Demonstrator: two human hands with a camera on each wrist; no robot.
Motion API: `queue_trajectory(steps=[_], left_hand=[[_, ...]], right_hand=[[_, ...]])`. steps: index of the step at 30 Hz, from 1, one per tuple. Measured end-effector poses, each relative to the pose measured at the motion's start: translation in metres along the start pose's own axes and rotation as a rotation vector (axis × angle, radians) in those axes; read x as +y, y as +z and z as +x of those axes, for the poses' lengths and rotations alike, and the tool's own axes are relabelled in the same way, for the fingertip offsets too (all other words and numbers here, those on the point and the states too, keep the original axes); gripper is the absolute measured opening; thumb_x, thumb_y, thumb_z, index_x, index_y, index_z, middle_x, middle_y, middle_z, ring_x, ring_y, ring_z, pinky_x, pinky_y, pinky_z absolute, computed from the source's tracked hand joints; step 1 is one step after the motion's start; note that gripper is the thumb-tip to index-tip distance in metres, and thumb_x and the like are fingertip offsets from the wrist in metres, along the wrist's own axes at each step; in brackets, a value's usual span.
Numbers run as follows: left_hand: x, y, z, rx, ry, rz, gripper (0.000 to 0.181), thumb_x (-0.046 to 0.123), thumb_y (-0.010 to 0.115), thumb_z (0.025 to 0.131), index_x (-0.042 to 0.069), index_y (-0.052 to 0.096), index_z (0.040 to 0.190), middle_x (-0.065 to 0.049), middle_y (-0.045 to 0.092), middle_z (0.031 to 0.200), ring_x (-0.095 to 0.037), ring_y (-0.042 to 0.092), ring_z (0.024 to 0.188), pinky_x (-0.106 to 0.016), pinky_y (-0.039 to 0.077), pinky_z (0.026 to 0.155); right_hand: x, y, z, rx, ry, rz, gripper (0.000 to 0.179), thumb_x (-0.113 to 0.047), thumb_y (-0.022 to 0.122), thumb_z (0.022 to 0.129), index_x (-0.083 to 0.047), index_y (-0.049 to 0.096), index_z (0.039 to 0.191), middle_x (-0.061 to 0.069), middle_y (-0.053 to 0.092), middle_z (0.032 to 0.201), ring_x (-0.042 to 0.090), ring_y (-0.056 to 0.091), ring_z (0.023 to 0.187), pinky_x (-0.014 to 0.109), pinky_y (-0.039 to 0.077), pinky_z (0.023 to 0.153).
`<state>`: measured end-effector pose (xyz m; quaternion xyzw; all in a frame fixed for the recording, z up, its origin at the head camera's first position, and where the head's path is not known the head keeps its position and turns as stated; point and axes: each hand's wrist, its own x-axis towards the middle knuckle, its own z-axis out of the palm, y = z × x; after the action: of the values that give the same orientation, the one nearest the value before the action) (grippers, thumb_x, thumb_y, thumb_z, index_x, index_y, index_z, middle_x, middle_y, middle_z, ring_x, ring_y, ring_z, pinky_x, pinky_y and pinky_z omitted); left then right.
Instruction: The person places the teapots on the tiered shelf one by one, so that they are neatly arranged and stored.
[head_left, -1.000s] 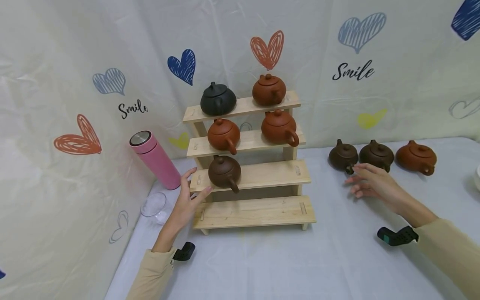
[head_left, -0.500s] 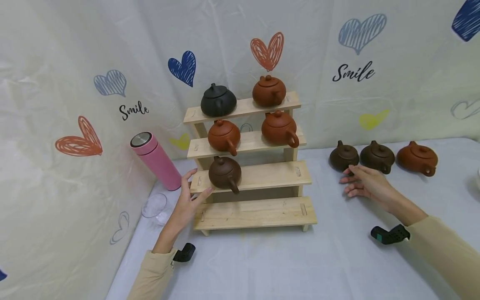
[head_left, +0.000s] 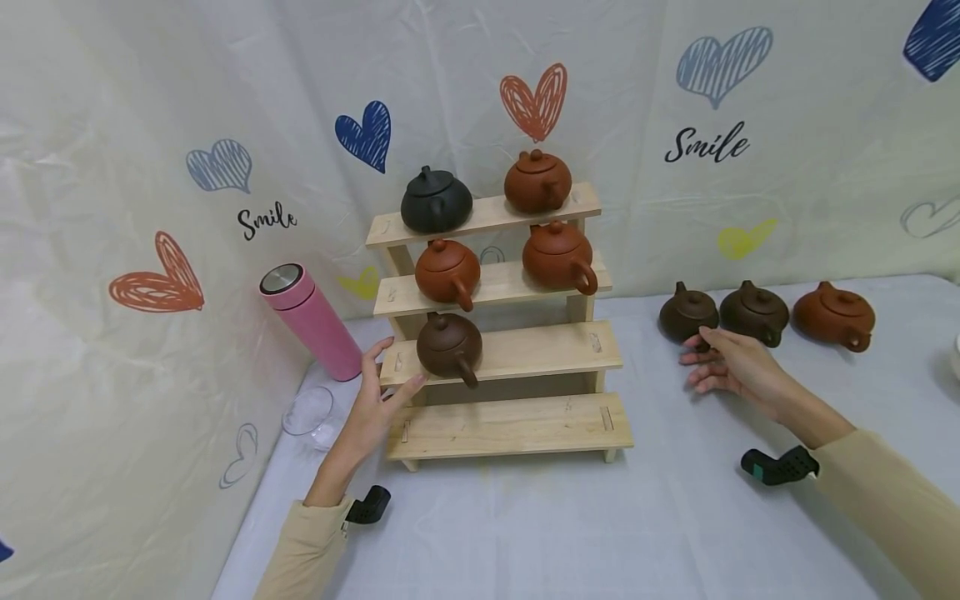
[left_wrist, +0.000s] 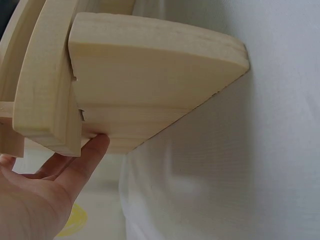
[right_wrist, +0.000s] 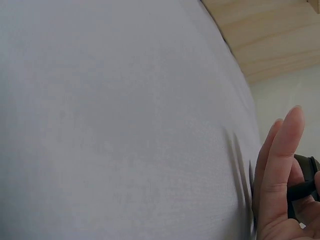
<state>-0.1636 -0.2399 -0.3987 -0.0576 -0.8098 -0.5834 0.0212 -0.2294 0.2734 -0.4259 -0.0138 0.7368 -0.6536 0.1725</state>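
Note:
A four-step wooden display stand [head_left: 517, 427] stands mid-table. My left hand [head_left: 367, 417] holds the left end of its second-lowest shelf, thumb at the front edge and fingers behind; in the left wrist view the fingers [left_wrist: 87, 162] reach along the wood. On that shelf sits a brown teapot [head_left: 448, 343]. At the right, my right hand [head_left: 746, 379] pinches the handle of a dark brown teapot [head_left: 684, 310], the leftmost of three in a row on the cloth. The other right fingers [right_wrist: 282, 155] are extended, and part of the handle [right_wrist: 301, 190] shows behind them.
Reddish teapots [head_left: 447, 271] and a black teapot [head_left: 437, 202] occupy the upper shelves. Another dark brown teapot [head_left: 753, 310] and a reddish one [head_left: 834, 314] stand beside the pinched one. A pink flask [head_left: 318, 329] and a clear glass dish [head_left: 307, 410] lie left of the stand.
My right hand has shifted slightly left and its thumb and finger have closed on the dark brown teapot's handle. The left hand and the stand have stayed put.

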Motion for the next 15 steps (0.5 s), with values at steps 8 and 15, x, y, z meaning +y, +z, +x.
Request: queue_trajectory(steps=[8, 15], left_hand=[[-0.002, 0.0, 0.001, -0.002, 0.0, -0.001, 0.083, 0.018, 0.069, 0.102, 0.015, 0.012, 0.162, -0.025, 0.038, 0.149, -0.036, 0.046, 0.138, -0.056, 0.035, 0.113], [-0.001, 0.0, 0.0, -0.005, -0.006, 0.008, 0.083, 0.02, 0.068, 0.102, 0.014, 0.011, 0.162, -0.025, 0.037, 0.151, -0.036, 0.045, 0.139, -0.057, 0.034, 0.114]], right_hand=[[0.003, -0.002, -0.005, 0.013, -0.061, 0.081, 0.037, -0.034, 0.041, 0.115, -0.001, 0.054, 0.104, 0.001, 0.074, 0.094, 0.013, 0.069, 0.076, 0.027, 0.058, 0.067], [-0.018, 0.008, -0.028, 0.045, -0.139, 0.063, 0.035, -0.033, 0.046, 0.114, -0.004, 0.059, 0.1, 0.0, 0.075, 0.095, 0.012, 0.064, 0.071, 0.025, 0.055, 0.061]])
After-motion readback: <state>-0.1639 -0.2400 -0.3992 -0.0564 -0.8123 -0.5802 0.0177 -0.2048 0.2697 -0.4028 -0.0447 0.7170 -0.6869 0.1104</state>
